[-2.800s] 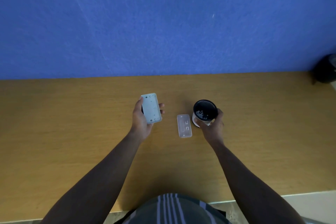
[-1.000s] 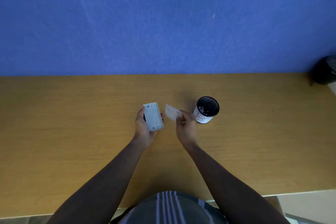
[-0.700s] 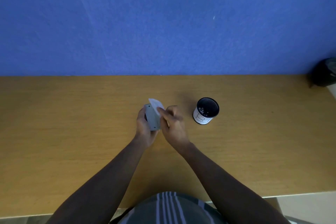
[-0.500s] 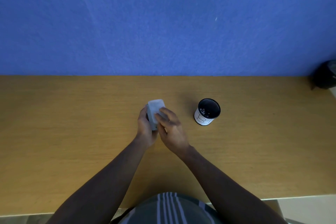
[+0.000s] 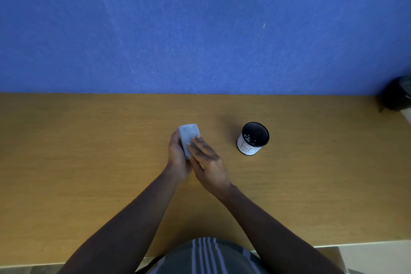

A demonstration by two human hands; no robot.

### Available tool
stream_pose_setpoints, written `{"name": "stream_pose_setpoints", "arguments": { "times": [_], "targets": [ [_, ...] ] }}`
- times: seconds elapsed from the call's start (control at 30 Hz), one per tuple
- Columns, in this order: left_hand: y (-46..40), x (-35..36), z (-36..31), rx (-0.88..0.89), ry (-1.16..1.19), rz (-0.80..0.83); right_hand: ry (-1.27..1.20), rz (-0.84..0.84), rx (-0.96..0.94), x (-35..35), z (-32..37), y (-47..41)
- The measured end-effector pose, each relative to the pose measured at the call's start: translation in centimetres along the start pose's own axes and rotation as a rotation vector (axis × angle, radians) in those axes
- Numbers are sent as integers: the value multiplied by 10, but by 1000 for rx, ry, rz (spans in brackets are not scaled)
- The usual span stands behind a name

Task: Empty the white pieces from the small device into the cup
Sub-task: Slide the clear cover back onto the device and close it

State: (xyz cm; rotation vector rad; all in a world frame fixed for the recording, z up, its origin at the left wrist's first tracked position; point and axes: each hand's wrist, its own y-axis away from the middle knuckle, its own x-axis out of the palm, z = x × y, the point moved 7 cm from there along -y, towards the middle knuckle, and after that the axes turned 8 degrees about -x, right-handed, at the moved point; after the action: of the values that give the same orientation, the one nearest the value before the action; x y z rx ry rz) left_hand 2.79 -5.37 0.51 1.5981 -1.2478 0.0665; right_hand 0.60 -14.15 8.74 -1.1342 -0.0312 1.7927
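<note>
A view from above, looking down at a person's two bare arms reaching forward over a wooden table [image 5: 89,162] that runs up to a blue wall [image 5: 200,29]. The left hand [image 5: 176,158] holds a small device [image 5: 188,138], a pale grey, flat rectangular case with rounded corners, its long side pointing away from the person. The fingers of this hand are wrapped around the left edge and underside of the case, gripping it just above the table near the middle of the scene. The right hand [image 5: 208,160] lies across the lower right part of the device, its fingers [image 5: 195,140] stretched out flat and pressed against the case's top face rather than curled around it. The two hands meet over the device, so its near end is hidden. To the right of the hands, apart from them, a cup [image 5: 253,139] stands upright on the table. It has a black inside and a white outer wall with a dark line drawing on it. Several small white pieces [image 5: 250,138] lie at the bottom of the cup. At the far right edge, where table meets wall, sits a dark object [image 5: 398,93], too blurred to identify. A striped shirt [image 5: 204,256] shows at the bottom edge.
</note>
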Motion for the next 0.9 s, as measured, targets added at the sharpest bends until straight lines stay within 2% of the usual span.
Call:
{"name": "stream_pose_setpoints", "arguments": {
  "times": [0.17, 0.43, 0.9],
  "targets": [
    [1, 1, 4, -21, 33, 23, -20, 17, 14, 2, -3, 3],
    [4, 4, 1, 3, 29, 50, 4, -109, -17, -6, -1, 6],
    [4, 3, 3, -36, 22, 52, 10, 5, -30, 6, -5, 9]
  ]
}}
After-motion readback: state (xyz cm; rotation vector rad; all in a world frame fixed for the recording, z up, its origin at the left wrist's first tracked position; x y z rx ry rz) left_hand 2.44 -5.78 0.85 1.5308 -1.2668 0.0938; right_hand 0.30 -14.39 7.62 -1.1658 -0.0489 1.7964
